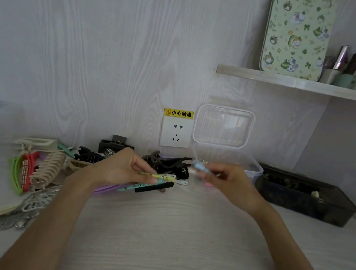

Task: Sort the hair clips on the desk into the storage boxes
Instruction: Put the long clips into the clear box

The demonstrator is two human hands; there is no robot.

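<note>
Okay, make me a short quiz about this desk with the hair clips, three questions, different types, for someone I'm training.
1. True or false: the clear box by the wall has its lid open.
2. Multiple choice: the left hand holds A) a bundle of slim flat clips, B) one big claw clip, C) nothing.
3. Fill in: the dark box sits to the ___ of the clear box.

Key: 1 true. 2 A; the slim clips fan out from its fingers. 3 right. The right hand pinches a small light blue clip in front of the clear box.
</note>
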